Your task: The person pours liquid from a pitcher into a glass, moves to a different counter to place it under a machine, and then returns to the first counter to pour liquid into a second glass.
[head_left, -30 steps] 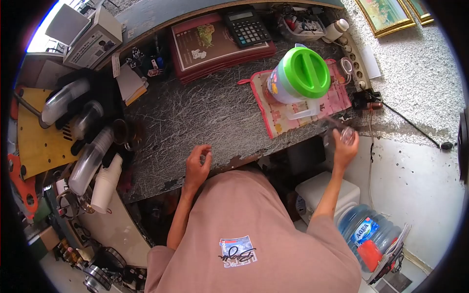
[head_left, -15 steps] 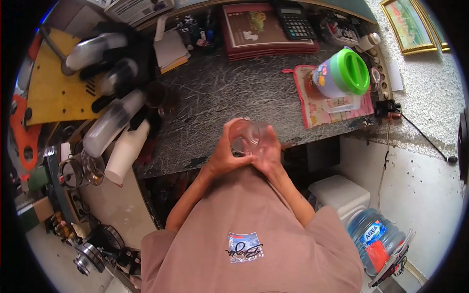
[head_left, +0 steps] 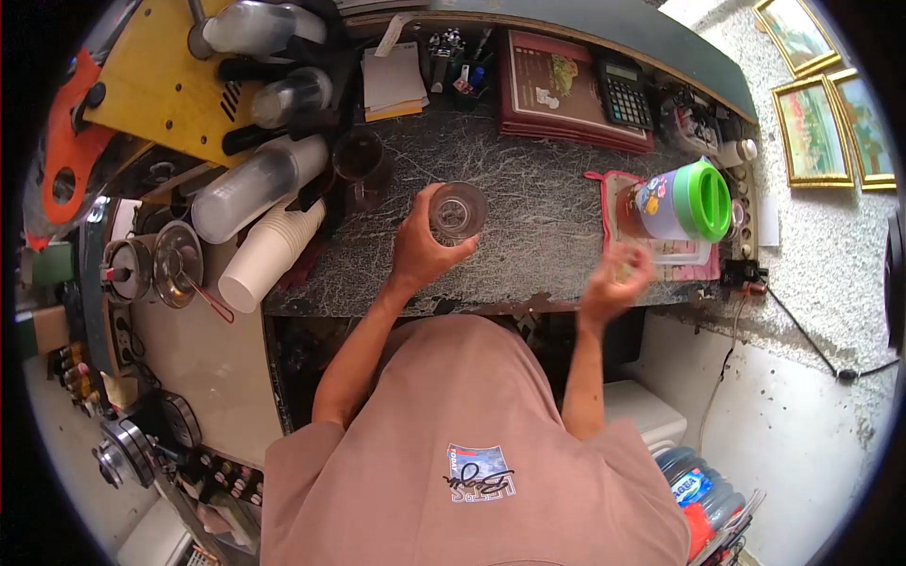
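My left hand (head_left: 427,243) is wrapped round a clear drinking glass (head_left: 459,211). The glass is over the dark counter with its mouth toward me. My right hand (head_left: 618,283) is off the glass, at the counter's front edge, just short of a pink-edged patterned cloth (head_left: 609,212). Motion smears its fingers, so whether they grip anything does not show. On that cloth stands a plastic pitcher (head_left: 665,203) with a bright green lid (head_left: 710,201) and reddish-brown liquid low inside. A clear flat lid or tray (head_left: 681,255) lies in front of it.
A brown glass mug (head_left: 361,162) stands left of my left hand. Stacked white paper cups (head_left: 269,255) and clear plastic cups (head_left: 247,196) lie further left. Maroon menu folders (head_left: 557,90), a calculator (head_left: 625,92) and papers (head_left: 394,80) line the back. A water bottle (head_left: 694,486) stands below right.
Both hands were on the glass at my chest. My left hand has carried it forward over the counter, and my right hand has let go and moved right toward the pitcher. The view has shifted.
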`<control>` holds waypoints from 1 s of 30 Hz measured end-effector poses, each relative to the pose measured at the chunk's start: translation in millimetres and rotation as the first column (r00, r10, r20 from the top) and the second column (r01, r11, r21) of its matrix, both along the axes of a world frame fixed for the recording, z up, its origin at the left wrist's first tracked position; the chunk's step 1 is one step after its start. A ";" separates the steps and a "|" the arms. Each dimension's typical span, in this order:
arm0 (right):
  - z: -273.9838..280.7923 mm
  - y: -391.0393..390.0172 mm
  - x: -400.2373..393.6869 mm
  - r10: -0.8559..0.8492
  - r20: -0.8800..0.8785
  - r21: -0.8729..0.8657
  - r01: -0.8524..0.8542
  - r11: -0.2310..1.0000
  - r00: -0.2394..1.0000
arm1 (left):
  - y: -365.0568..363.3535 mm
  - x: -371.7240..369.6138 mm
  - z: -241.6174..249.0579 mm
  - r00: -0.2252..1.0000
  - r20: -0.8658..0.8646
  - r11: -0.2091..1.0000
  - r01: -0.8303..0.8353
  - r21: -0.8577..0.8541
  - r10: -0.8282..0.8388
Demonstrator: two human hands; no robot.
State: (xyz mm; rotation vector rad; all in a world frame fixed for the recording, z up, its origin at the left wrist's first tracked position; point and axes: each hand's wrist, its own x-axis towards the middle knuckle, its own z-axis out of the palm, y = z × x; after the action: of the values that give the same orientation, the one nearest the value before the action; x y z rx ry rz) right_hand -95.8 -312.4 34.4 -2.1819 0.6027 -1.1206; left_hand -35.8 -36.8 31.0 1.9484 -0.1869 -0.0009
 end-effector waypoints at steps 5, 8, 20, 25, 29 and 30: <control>45.0 -114.5 8.9 -0.208 0.105 0.003 0.208 0.978 0.973 | 1.4 5.4 -15.1 0.995 0.097 1.000 0.018 -0.017 -0.016; 45.7 -139.0 16.6 0.081 0.115 0.554 -0.132 0.822 0.990 | 4.2 6.5 -14.9 0.997 0.033 0.995 0.068 -0.075 -0.065; 65.5 -144.6 37.8 0.270 0.357 0.613 -0.442 0.655 0.895 | -6.2 -50.0 -43.0 0.991 0.071 0.992 -0.106 -0.072 0.111; 105.0 -121.7 36.7 0.529 0.223 0.556 -0.553 0.621 0.819 | -17.3 -49.2 -47.9 0.997 0.051 0.975 0.059 -0.214 -0.049; 127.5 -91.2 39.1 0.717 -0.027 0.522 -0.603 0.604 0.696 | -14.6 -44.6 -61.7 0.989 -0.014 0.943 0.135 -0.306 -0.146; 136.2 -84.8 39.6 0.751 -0.129 0.544 -0.587 0.599 0.648 | -13.0 -44.1 -63.9 0.984 -0.006 0.946 0.170 -0.274 -0.179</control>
State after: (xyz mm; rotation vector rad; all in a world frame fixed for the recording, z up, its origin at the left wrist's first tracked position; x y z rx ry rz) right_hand -56.2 -397.2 170.6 -1.8976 0.0875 -0.1352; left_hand -79.9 -49.8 -32.9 1.6503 -0.3218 -0.1169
